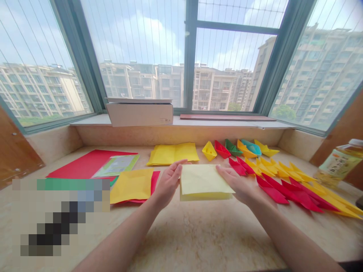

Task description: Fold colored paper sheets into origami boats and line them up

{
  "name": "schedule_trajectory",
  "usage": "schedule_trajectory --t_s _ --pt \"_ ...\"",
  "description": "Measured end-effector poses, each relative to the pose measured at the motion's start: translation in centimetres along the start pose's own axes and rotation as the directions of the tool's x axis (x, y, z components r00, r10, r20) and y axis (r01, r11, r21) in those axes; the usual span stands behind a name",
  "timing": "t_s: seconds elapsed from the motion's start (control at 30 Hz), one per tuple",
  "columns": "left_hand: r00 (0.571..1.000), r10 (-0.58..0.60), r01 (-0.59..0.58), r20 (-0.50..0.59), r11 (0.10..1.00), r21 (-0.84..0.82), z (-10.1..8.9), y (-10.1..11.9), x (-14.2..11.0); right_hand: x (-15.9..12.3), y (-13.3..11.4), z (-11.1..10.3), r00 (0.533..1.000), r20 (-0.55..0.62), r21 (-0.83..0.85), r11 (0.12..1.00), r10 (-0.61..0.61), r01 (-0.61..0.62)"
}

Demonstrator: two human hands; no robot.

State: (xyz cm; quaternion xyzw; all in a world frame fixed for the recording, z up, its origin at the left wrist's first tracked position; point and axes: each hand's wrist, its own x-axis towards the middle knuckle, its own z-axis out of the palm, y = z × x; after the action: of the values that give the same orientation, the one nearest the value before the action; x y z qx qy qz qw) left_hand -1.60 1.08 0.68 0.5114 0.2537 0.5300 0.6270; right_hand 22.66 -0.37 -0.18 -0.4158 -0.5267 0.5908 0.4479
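Note:
Between my two hands is a folded sheet of pale yellow paper point(205, 181), raised a little above the counter. My left hand point(169, 181) grips its left edge, fingers pointing up and away. At the top right corner my right hand point(231, 179) has the paper pinched, its fingertips partly hidden behind the sheet. Just left of my left hand lie stacked orange-yellow paper point(133, 185) and red paper point(155, 179). Folded yellow sheets point(174, 154) rest behind my hands. Paper boats point(235, 148) in several colours stand to the right at the back.
Red folded paper pieces point(295, 192) and yellow ones point(278, 168) spread over the right side, near a bottle point(342, 162). Red sheets point(82, 162) and a clear packet point(117, 165) lie left. A white box point(140, 114) sits on the window ledge. A blurred-out patch covers the lower left.

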Motion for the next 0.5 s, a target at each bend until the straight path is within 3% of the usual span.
schedule_trajectory --t_s 0.17,0.27,0.37,0.5 --pt "0.999 0.022 -0.019 -0.028 0.996 0.086 0.05 -0.19 0.11 0.11 0.07 0.13 0.995 -0.082 0.009 0.999 -0.047 0.048" --pt "0.988 0.131 -0.108 -0.079 0.963 0.248 -0.1 -0.43 0.29 0.23 0.09 0.03 0.985 -0.146 0.013 0.995 -0.094 0.097" --pt "0.947 0.27 -0.184 -0.171 0.898 0.4 -0.19 -0.44 0.37 0.39 0.14 -0.1 0.974 -0.188 -0.016 0.992 -0.129 0.128" --pt "0.945 0.285 -0.207 -0.164 0.902 0.378 0.02 0.02 0.19 0.59 0.29 -0.24 0.94 -0.245 -0.083 0.971 -0.237 0.223"
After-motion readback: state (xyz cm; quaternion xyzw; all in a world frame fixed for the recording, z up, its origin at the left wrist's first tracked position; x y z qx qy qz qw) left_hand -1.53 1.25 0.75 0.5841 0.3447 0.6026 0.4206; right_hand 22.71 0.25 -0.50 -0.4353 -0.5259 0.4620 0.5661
